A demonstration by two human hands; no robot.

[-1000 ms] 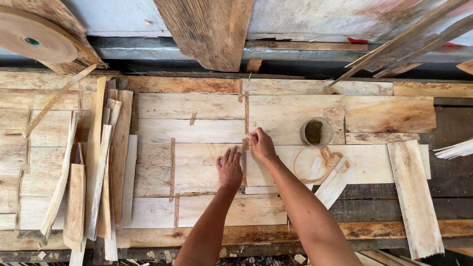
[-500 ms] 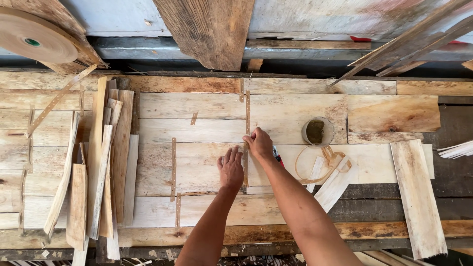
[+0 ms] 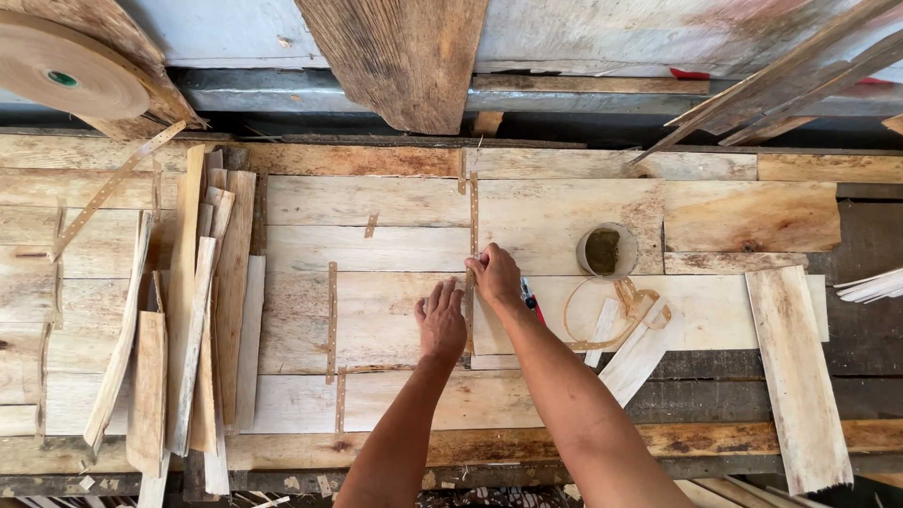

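Left hand (image 3: 442,323) spread flat on veneer (image 3: 386,315); right hand (image 3: 496,275) pinching tape strip (image 3: 473,221); cup (image 3: 606,250) perhaps holding glue.

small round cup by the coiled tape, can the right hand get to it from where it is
Probably yes. The right hand presses on the tape strip over the seam between veneer sheets, and the small round cup stands just to its right on the same surface. Only bare wood lies between them; the coiled tape sits nearer the person, off that path.

**Count of Things on the Workbench**

Two hands are seen, the left hand (image 3: 442,323) and the right hand (image 3: 496,276). One roll of tape (image 3: 66,77) is counted, one small round cup (image 3: 606,250), and one loose coil of tape (image 3: 611,310). The veneer strips (image 3: 202,310) are piled too closely to be counted.
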